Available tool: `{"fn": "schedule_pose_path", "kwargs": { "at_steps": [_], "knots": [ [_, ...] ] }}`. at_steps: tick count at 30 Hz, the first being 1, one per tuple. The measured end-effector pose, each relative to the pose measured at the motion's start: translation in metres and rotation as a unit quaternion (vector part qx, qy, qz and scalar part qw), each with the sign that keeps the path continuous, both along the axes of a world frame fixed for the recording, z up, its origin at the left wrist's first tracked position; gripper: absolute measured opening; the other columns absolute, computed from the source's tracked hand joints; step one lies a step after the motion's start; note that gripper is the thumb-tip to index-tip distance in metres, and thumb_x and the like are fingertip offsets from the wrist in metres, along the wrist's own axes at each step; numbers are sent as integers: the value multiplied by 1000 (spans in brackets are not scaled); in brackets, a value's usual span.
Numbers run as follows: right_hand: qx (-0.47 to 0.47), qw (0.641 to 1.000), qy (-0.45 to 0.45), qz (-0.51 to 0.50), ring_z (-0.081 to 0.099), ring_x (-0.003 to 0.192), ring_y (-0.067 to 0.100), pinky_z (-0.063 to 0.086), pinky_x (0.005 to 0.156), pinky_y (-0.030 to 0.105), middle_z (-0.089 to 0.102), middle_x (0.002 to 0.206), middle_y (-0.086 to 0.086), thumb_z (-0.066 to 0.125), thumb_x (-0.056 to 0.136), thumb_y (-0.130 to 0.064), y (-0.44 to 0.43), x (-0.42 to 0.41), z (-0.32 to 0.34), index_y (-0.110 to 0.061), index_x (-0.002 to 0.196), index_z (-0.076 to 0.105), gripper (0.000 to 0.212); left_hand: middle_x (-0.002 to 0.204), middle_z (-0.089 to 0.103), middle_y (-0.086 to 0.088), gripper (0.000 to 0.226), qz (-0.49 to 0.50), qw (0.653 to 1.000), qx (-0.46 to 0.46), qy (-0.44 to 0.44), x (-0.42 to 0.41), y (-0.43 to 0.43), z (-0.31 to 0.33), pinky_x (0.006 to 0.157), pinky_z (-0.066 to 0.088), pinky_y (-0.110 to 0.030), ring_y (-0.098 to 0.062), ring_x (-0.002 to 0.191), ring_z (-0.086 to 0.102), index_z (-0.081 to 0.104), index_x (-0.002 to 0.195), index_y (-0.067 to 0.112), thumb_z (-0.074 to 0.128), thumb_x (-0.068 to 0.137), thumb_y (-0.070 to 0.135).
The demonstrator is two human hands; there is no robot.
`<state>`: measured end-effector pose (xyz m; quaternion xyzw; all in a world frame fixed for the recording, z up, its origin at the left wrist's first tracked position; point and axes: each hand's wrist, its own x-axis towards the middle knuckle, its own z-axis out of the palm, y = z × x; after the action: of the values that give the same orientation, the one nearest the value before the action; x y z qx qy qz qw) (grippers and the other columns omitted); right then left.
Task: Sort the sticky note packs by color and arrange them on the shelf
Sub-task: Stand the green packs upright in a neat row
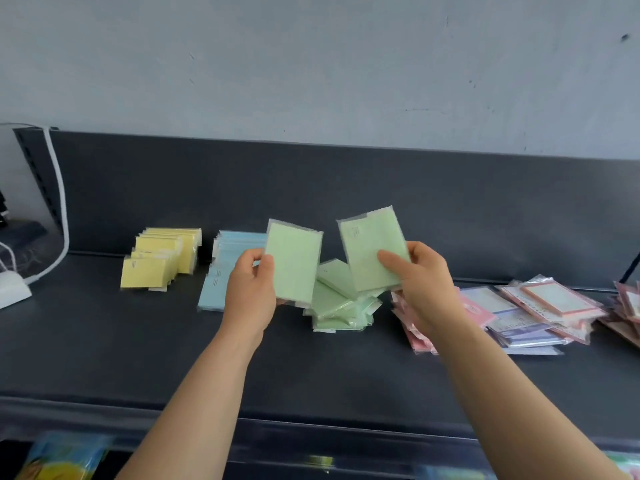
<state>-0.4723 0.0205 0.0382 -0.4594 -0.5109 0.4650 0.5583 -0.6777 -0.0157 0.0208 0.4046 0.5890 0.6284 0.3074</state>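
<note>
My left hand (251, 289) pinches a green sticky note pack (294, 263) by its left edge, held upright above the dark shelf (138, 341). A second green pack (372, 247) is gripped by my right hand (424, 282), thumb across its front. Below and between them lies a loose pile of green packs (341, 306). A neat row of yellow packs (161, 258) stands at the left, and blue packs (221, 271) lie beside it, partly hidden by my left hand.
Pink packs (420, 337) and a mixed heap of pink and purple bordered packs (533, 310) lie at the right. A white cable and adapter (14, 289) sit at the far left. The shelf's back panel (346, 188) rises behind. Colourful items show below the front edge.
</note>
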Motion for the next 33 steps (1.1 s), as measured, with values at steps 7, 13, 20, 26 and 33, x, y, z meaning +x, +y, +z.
{"fn": "schedule_pose_path", "kwargs": {
  "at_steps": [7,13,20,26,33],
  "knots": [
    [-4,996,-2,94,69,90,22,56,77,35,72,102,7,59,93,-15,-15,-22,-14,-11,107,63,16,116,65,-9,31,-110,984,-26,-137,15,-14,-1,89,54,-55,-29,109,63,53,114,13,36,93,-3],
    [20,991,-71,109,68,99,20,55,89,41,72,105,-1,58,94,-23,-23,-38,-18,-19,113,63,20,120,68,-10,27,-207,958,8,-197,18,-22,4,92,52,-55,-27,109,66,51,126,8,37,104,15],
    [42,997,-57,11,68,93,17,56,86,42,72,98,-4,60,92,-17,-24,-46,-10,-27,98,63,12,120,64,-5,25,-164,974,-40,-155,7,-11,2,93,52,-56,-26,110,63,52,117,17,36,100,8],
    [53,996,-45,56,68,97,17,55,85,36,72,104,-2,60,93,-16,-24,-52,-9,-19,111,62,18,117,66,-6,20,-187,971,-44,-143,6,-7,1,93,52,-53,-26,108,65,54,115,17,41,102,25],
    [68,967,-246,4,45,108,9,33,83,7,41,127,-2,51,98,-33,-14,-53,-7,-28,136,50,39,115,67,-4,18,-163,981,-41,-93,2,2,0,86,54,-46,-26,107,65,52,115,18,52,97,17]
  ]
}}
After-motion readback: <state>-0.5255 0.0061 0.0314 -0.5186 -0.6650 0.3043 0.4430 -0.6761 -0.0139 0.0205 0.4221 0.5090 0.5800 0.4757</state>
